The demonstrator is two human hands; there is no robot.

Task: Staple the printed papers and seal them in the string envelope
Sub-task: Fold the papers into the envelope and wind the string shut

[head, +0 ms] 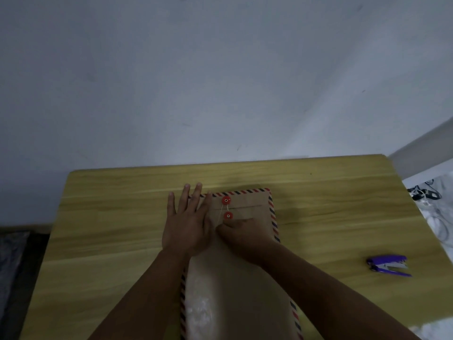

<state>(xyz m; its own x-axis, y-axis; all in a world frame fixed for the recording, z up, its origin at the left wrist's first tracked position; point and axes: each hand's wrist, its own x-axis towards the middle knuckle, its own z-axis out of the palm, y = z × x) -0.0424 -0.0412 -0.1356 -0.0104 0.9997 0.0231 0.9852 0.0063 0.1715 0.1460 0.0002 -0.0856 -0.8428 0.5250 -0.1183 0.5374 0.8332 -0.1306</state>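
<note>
Envelope [247,273] under hands; left [187,223] flat, spread; right [241,233] pinching string [221,212].

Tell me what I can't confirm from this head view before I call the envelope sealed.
- Papers: none visible; the closed envelope would hide any inside, so stapling is unverifiable.
- String: too thin and blurred to count wraps around the two red buttons.
- Right hand: curled fingertips hide whether it pinches the string end.
- Left hand: covers the envelope's left corner.
- Envelope's near end: cut off by the bottom edge.

wooden table [122,217], envelope [245,278], purple stapler [388,265]
</note>
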